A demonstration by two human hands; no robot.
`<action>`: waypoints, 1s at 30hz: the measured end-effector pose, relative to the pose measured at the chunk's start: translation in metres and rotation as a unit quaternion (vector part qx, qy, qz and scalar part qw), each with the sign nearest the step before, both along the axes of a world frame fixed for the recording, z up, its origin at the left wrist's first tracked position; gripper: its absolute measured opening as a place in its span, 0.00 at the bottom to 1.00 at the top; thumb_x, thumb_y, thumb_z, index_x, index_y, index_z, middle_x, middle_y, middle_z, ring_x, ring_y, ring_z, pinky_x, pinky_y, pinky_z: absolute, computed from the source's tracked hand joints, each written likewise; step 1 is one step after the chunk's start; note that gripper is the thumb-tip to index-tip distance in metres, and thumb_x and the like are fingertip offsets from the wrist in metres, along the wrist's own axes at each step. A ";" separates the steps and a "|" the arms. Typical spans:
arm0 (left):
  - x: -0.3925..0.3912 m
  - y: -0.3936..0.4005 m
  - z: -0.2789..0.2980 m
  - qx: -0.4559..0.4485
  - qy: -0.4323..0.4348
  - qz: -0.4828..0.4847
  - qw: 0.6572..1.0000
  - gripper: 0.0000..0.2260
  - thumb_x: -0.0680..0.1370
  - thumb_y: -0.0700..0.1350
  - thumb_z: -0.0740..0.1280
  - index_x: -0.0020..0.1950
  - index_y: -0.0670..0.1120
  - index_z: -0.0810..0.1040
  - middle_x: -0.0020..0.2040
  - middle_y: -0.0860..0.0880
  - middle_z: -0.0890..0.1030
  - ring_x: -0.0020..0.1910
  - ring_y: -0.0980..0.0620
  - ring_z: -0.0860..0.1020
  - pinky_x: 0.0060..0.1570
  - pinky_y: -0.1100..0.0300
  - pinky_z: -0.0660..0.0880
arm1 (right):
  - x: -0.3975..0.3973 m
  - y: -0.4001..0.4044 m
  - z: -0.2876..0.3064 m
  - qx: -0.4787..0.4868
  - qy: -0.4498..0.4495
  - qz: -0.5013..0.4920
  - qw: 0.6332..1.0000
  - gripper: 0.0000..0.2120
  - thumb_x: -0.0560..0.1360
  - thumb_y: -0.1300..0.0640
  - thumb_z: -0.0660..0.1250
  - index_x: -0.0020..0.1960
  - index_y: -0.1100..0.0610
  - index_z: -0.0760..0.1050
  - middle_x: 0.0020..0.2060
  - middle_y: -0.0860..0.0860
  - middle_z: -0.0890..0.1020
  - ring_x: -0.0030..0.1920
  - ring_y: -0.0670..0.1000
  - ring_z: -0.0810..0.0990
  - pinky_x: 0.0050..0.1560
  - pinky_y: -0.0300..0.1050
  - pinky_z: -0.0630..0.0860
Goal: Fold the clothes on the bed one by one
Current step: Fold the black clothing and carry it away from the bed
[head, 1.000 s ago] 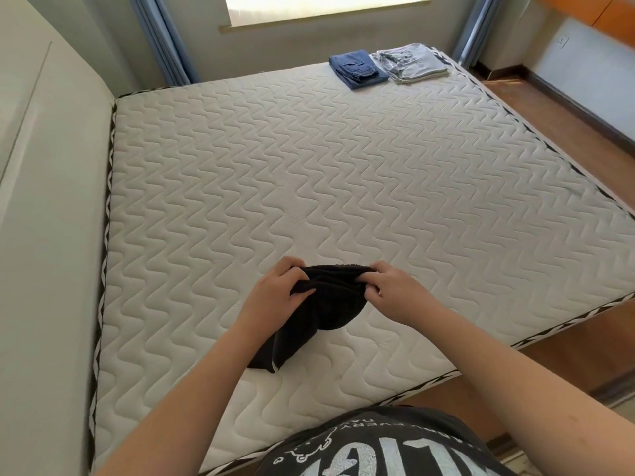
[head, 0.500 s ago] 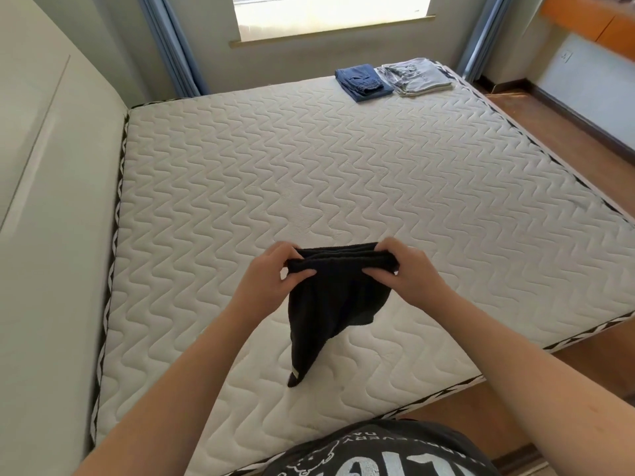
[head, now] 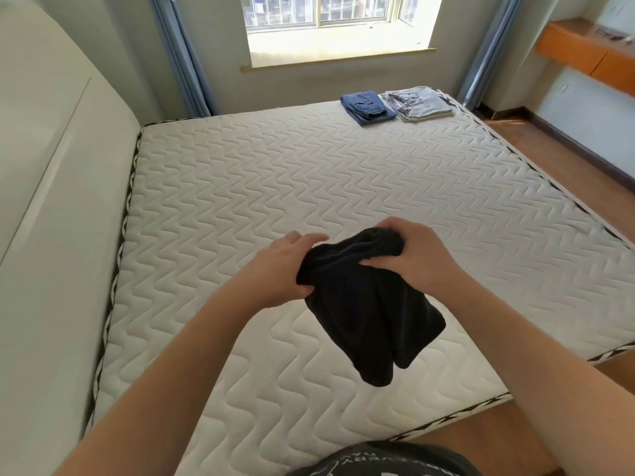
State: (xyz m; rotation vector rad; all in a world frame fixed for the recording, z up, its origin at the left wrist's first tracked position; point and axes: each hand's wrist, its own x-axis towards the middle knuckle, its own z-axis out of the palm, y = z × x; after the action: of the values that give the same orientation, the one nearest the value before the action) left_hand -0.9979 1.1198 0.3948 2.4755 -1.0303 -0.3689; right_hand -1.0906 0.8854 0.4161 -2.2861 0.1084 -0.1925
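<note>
A black garment [head: 364, 314] hangs bunched above the near part of the white quilted mattress [head: 309, 187]. My left hand [head: 281, 269] grips its upper left edge, and my right hand [head: 422, 255] clutches the top right part. The lower end dangles in two lobes toward the mattress's front edge. At the far side of the bed lie a folded blue garment [head: 367, 106] and, to its right, a folded grey garment [head: 417, 103].
A padded cream headboard [head: 51, 201] runs along the left. The window [head: 330, 25] with blue curtains is beyond the bed. Wooden floor [head: 563, 159] lies to the right, with an orange shelf [head: 584, 53] on the wall.
Both hands lifted the black garment off the mattress and drew closer together; its hanging end swung from the left to the right. The view tilted up toward the window.
</note>
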 end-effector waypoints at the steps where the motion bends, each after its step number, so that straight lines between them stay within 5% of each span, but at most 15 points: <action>1: 0.000 -0.004 -0.001 0.006 0.001 -0.010 1.000 0.36 0.69 0.52 0.77 0.70 0.64 0.59 0.61 0.54 0.72 0.56 0.53 0.74 0.56 0.55 0.75 | 0.000 0.003 -0.003 -0.002 -0.001 0.005 1.000 0.14 0.65 0.46 0.78 0.45 0.38 0.75 0.40 0.33 0.80 0.45 0.32 0.77 0.40 0.21 0.68; 6: -0.011 -0.037 -0.013 -0.055 0.036 -0.016 0.998 0.37 0.65 0.62 0.76 0.67 0.63 0.59 0.55 0.59 0.76 0.49 0.59 0.74 0.51 0.61 0.73 | -0.003 0.009 -0.018 0.017 -0.001 -0.017 1.000 0.16 0.64 0.45 0.78 0.45 0.35 0.74 0.41 0.29 0.80 0.44 0.32 0.78 0.39 0.21 0.69; 10: -0.011 -0.049 -0.021 -0.028 0.012 -0.029 0.999 0.13 0.72 0.58 0.71 0.52 0.59 0.71 0.40 0.61 0.75 0.46 0.53 0.79 0.45 0.57 0.74 | -0.009 0.000 -0.035 0.077 0.020 -0.022 0.997 0.19 0.66 0.47 0.77 0.52 0.35 0.74 0.45 0.33 0.82 0.48 0.36 0.80 0.50 0.30 0.73; 17: -0.012 -0.058 -0.020 0.021 0.059 -0.021 0.998 0.10 0.77 0.52 0.67 0.56 0.51 0.74 0.48 0.52 0.80 0.46 0.52 0.78 0.52 0.49 0.78 | -0.024 -0.035 -0.094 0.213 0.114 -0.029 0.970 0.15 0.78 0.49 0.67 0.64 0.43 0.72 0.59 0.42 0.80 0.61 0.43 0.78 0.64 0.44 0.73; 24: -0.012 -0.074 0.001 0.016 0.054 -0.006 0.998 0.09 0.76 0.53 0.67 0.52 0.50 0.74 0.43 0.54 0.80 0.42 0.56 0.79 0.49 0.50 0.79 | -0.041 -0.076 -0.199 0.344 0.305 -0.175 0.870 0.21 0.83 0.42 0.53 0.69 0.52 0.69 0.68 0.51 0.75 0.67 0.51 0.72 0.70 0.54 0.67; 30: -0.013 -0.094 0.030 0.002 0.046 0.000 0.999 0.11 0.75 0.54 0.68 0.53 0.50 0.76 0.42 0.56 0.81 0.42 0.60 0.79 0.45 0.61 0.79 | -0.040 -0.097 -0.233 0.409 0.363 -0.252 0.799 0.38 0.77 0.29 0.48 0.78 0.51 0.59 0.77 0.48 0.62 0.78 0.53 0.56 0.77 0.58 0.51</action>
State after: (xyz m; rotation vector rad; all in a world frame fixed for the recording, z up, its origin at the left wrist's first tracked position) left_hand -1.0107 1.0257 0.4252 2.4379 -0.9929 -0.4815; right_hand -1.1306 0.7887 0.1829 -1.2982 1.0012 0.4125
